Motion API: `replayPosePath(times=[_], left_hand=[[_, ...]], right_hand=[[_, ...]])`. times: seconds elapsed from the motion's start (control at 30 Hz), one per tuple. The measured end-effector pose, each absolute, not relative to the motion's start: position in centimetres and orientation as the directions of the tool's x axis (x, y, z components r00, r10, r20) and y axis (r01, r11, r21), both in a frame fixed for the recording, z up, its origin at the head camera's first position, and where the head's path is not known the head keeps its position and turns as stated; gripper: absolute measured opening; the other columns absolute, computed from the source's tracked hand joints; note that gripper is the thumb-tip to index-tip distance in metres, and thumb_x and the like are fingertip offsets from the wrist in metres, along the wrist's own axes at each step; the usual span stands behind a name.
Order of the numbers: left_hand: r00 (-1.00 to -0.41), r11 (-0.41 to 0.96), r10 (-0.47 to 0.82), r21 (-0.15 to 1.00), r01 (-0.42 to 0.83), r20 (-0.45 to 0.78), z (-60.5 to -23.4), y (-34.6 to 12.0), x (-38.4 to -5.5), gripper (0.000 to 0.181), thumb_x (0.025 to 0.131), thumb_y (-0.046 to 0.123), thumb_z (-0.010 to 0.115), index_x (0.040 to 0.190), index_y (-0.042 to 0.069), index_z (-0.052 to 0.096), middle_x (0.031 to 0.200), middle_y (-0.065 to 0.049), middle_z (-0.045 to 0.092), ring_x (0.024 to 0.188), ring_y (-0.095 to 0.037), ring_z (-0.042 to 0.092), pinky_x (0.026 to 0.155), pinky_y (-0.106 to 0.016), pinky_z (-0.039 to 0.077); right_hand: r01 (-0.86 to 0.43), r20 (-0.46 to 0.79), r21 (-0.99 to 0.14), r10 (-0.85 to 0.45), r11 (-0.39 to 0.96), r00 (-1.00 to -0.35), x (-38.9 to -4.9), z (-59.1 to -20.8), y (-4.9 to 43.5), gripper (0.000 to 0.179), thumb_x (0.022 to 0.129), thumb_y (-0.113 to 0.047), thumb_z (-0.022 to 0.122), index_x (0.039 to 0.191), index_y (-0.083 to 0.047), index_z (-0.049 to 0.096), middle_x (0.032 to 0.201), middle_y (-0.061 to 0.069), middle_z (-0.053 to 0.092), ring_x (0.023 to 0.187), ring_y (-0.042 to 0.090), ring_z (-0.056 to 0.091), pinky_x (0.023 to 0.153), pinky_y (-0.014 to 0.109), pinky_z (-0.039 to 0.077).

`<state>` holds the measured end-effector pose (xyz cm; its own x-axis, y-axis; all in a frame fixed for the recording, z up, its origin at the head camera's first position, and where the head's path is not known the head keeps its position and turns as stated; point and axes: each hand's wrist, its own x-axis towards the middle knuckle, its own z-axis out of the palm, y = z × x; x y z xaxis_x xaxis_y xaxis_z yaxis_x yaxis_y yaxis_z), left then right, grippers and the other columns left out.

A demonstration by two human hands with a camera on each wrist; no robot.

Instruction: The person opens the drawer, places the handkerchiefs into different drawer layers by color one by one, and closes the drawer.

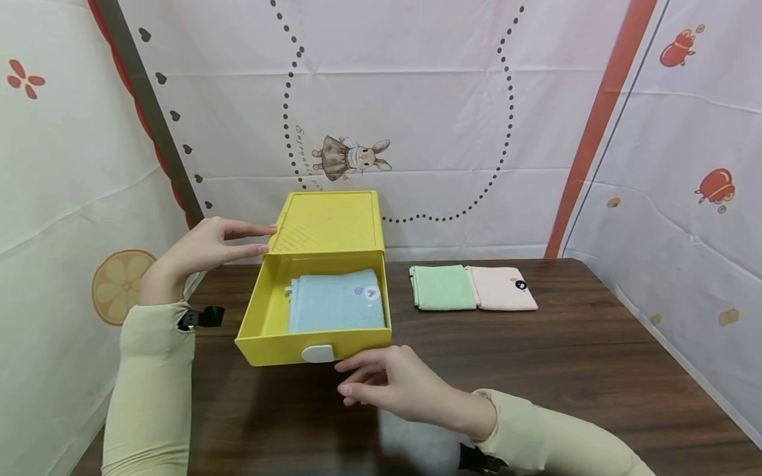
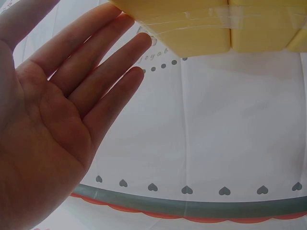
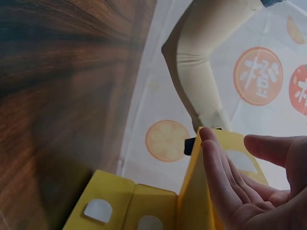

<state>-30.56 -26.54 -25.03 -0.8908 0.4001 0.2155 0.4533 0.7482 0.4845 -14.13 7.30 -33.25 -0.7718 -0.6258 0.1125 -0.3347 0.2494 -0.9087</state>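
The yellow drawer unit (image 1: 333, 221) stands on the dark wooden table (image 1: 565, 357) and is the reference for all positions. Its top drawer (image 1: 276, 347) extends from the front of the unit, toward the person. A folded light-blue cloth (image 1: 333, 307) lies flat inside this drawer. A white handle (image 1: 318, 354) is fixed to the drawer front. The right wrist view shows two further drawer fronts (image 3: 110, 184) lower on the unit, each with a white tab. Clear tape (image 2: 192, 19) runs across the unit's side.

Left hand (image 1: 205, 244): located at the left side of the unit. Fingers are extended, with fingertips against the upper side edge; nothing is grasped.

Right hand (image 1: 411, 390): located in front of the unit, at the lower right of the drawer front. Fingers are slightly bent, the thumb is held apart, and nothing is grasped. Contact with the drawer cannot be confirmed.

To the right of the unit, a folded green cloth (image 1: 445, 287) and a folded pink cloth (image 1: 500, 297) lie side by side, the green one nearer the unit. A printed white curtain (image 1: 417, 119) hangs behind the unit.
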Motion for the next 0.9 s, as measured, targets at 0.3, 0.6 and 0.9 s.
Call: replayPosePath(times=[0.3,0.6,0.9], left_hand=[[-0.891,0.749,0.398,0.484,0.452,0.217,-25.1,-26.5,-30.6,0.044,0.083,0.051,0.067,0.123,0.032,0.065,0.126,-0.001,0.063,0.118,-0.024,0.056,0.093,-0.055,0.046],[-0.893,0.749,0.394,0.487,0.450,0.218,-24.9,-26.4,-30.4,0.045,0.083,0.051,0.067,0.123,0.030,0.064,0.127,-0.002,0.063,0.119,-0.025,0.056,0.093,-0.056,0.045],[-0.895,0.751,0.395,0.489,0.444,0.205,-24.9,-26.4,-30.4,0.047,0.083,0.052,0.067,0.125,0.030,0.064,0.128,-0.002,0.062,0.121,-0.026,0.055,0.094,-0.056,0.045]], right_hand=[[-0.321,0.145,-0.925,-0.594,0.202,-0.791,-14.4,-34.0,6.2,0.023,0.091,-0.021,0.065,0.113,-0.013,0.067,0.090,0.004,0.074,0.076,0.004,0.069,0.067,0.024,0.056],[-0.345,0.196,-0.926,-0.587,0.151,-0.785,-14.8,-34.1,5.9,0.019,0.091,-0.015,0.064,0.109,-0.010,0.070,0.091,0.003,0.074,0.077,0.012,0.071,0.068,0.026,0.057],[-0.343,0.232,-0.932,-0.534,0.117,-0.813,-15.3,-34.0,5.5,0.015,0.091,-0.019,0.065,0.101,-0.012,0.072,0.089,0.009,0.074,0.076,0.015,0.072,0.067,0.031,0.058]])
